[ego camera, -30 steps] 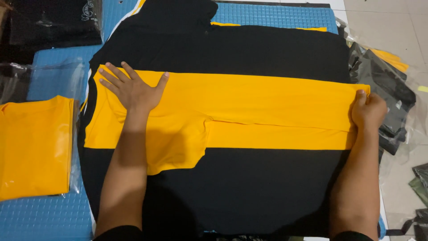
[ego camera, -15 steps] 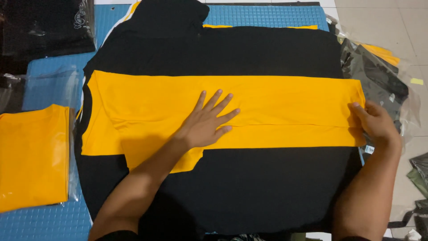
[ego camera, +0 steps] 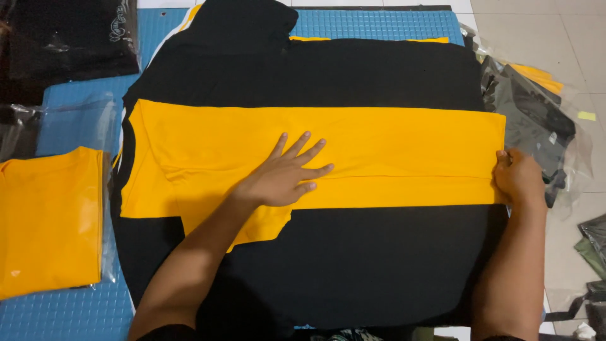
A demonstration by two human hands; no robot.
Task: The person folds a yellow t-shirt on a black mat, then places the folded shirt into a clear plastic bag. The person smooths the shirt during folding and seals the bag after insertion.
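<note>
Currently, garment: black-and-yellow shirt, lying flat on the blue textured mat that covers the worktop; it takes up most of the mat.
Yellow band: a wide yellow section runs across the middle of the shirt from its left edge to its right edge; a folded yellow sleeve part juts down from it on the left.
Collar end: black fabric bunched at the top edge, far from the person.
Left hand: left hand lies palm down on the middle of the yellow band; fingers released, spread and flat, grasping nothing.
Right hand: right hand sits at the right end of the yellow band; fingers curled over the fabric edge, pinching it.
Left surroundings: bagged yellow garment beside the shirt, not touching either hand; bagged black garment in the upper left corner.
Right surroundings: bagged dark garments just beside the right end of the shirt, on the white tiled floor.
</note>
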